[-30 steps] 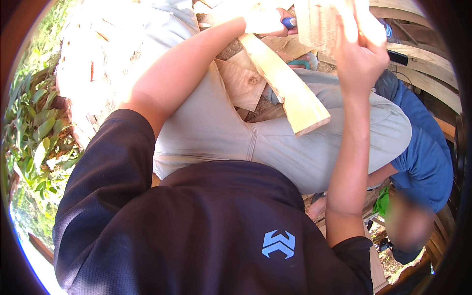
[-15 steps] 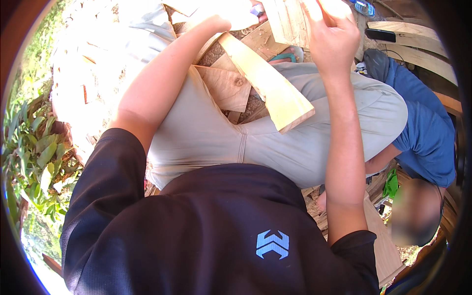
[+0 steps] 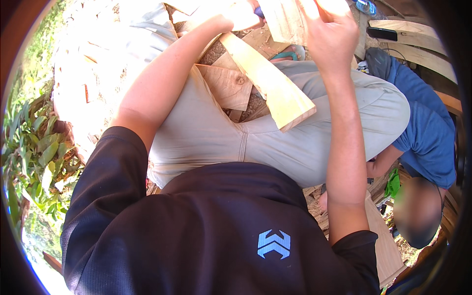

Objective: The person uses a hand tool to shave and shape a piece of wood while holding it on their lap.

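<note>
At the top edge, bright glare washes out my left hand [image 3: 242,17]. Its fingers look closed at a small blue-purple thing [image 3: 258,12], whose kind I cannot make out. My right hand [image 3: 335,39] is in a fist beside a pale wooden piece [image 3: 286,22]; what lies inside the fist is hidden. Between my forearms a long, pale wooden board [image 3: 272,84] slants down from near my left wrist, its wide end over my grey trousers [image 3: 206,142]. Under it lies a brown wooden offcut [image 3: 227,87] with a knot.
On the right, a person in a blue shirt [image 3: 425,123] bends close to my knee. Behind them are curved wooden planks [image 3: 418,39], a black phone [image 3: 382,34] and a plastic bottle [image 3: 365,7]. A flat board [image 3: 388,248] lies at the lower right. Green plants [image 3: 44,147] grow at the left.
My left hand has shifted slightly right, and the blue-purple thing sits nearer the wooden piece. My right hand has barely moved. The person beside me has shifted a little.
</note>
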Motion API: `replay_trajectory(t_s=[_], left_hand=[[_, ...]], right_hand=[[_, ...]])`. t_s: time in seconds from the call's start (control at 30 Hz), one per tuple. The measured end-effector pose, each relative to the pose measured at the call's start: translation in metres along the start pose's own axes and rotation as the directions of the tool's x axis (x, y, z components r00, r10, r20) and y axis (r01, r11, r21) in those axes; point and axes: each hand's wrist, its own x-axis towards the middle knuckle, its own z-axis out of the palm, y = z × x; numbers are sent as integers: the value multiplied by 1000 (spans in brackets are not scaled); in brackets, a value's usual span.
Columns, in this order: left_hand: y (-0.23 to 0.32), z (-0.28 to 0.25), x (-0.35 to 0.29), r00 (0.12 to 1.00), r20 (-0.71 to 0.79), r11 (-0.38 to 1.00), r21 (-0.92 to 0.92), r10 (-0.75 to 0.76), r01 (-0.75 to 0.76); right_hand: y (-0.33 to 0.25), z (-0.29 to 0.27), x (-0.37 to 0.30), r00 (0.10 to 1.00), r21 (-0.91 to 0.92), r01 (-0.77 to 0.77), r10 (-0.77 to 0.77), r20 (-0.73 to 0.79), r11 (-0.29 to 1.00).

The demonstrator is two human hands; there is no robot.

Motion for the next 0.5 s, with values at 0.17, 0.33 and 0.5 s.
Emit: replay_trajectory(t_s=[0.17,0.33,0.5], left_hand=[[-1,3,3,1000,3,1000,22,6,-6],[-2,6,4,1000,4,999,45,9,-9],[-2,8,4,1000,3,998,59,14,-15]], right_hand=[[-21,-4,2,999,-108,-40,43,23,993],[-23,-3,1,997,-112,-79,79,-4,991],[-7,-2,0,999,-105,-29,27,-22,994]])
